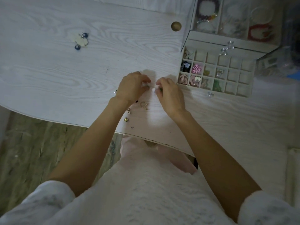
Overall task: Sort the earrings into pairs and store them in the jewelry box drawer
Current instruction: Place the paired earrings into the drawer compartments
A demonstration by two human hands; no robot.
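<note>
Both hands, left hand (132, 86) and right hand (168, 93), pinch small pale earrings (153, 90) over the white wood-grain table (65, 70), just beside the open compartmented jewelry drawer (215, 72)

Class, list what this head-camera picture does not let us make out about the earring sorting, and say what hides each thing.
- What the left hand and right hand pinch: curled fingers cover it, too small.
- Loose earrings by the left wrist: too small and dim to match.
- Jewelry box top tray: blurred, cut by the top edge.
- Drawer far compartments: too dim.
</note>
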